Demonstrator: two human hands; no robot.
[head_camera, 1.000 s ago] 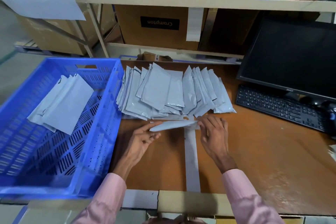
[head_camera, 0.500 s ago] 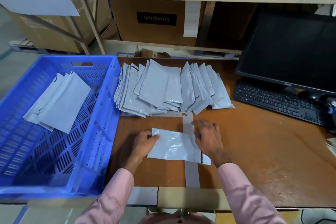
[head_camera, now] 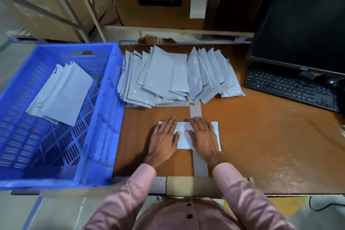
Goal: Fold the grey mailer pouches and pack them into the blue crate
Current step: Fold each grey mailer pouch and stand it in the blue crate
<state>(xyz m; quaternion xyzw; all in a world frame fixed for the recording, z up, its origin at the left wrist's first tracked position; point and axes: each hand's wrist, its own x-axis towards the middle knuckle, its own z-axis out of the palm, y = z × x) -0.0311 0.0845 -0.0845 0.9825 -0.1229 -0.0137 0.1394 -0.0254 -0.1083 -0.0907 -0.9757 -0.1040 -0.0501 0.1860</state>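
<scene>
we are near the start of the job, we think. a few folded pouches already lie in the blue crate, leaning against its far left side. a big fanned pile of grey pouches waits along the far edge of the surface, just beside the crate. so most of the work is left.

one pouch lies flat near the front edge of the surface, in the middle. our left hand and our right hand both press down on it. the fingers are straight and spread, so each grip is apart, not closed around anything. we judge the hands are flattening a fold, but they cover much of the pouch, so we cannot be sure the fold is done.

the pouches are thin, smooth plastic and a little shiny. they look soft and slippery, with crinkles near the ends. the crate is hard plastic with many slots in its walls and floor. the surface is brown wood, with a strip of pale tape running from front to back under the pouch. a black keyboard sits at the right edge.
</scene>
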